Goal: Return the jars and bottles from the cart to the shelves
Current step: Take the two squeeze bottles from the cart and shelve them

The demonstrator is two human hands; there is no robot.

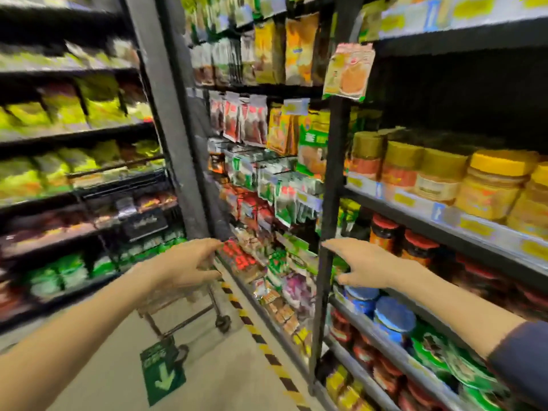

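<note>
My left hand (186, 266) reaches forward over the wire cart (189, 310) in the aisle, fingers loosely spread and holding nothing. My right hand (367, 264) is stretched out flat in front of the black shelf post (329, 203), also with nothing in it. On the right shelves stand yellow-lidded jars (495, 185), red-lidded jars (418, 247) one level below, and blue-lidded jars (391, 317) under my right hand. The cart's inside is hidden behind my left hand and blurred.
Hanging snack packets (267, 179) fill the rack ahead. Blurred shelves of green and yellow bags (74, 164) line the left side. A yellow-black floor stripe (261, 339) runs along the shelf base, and a green arrow sticker (163, 372) lies on the floor.
</note>
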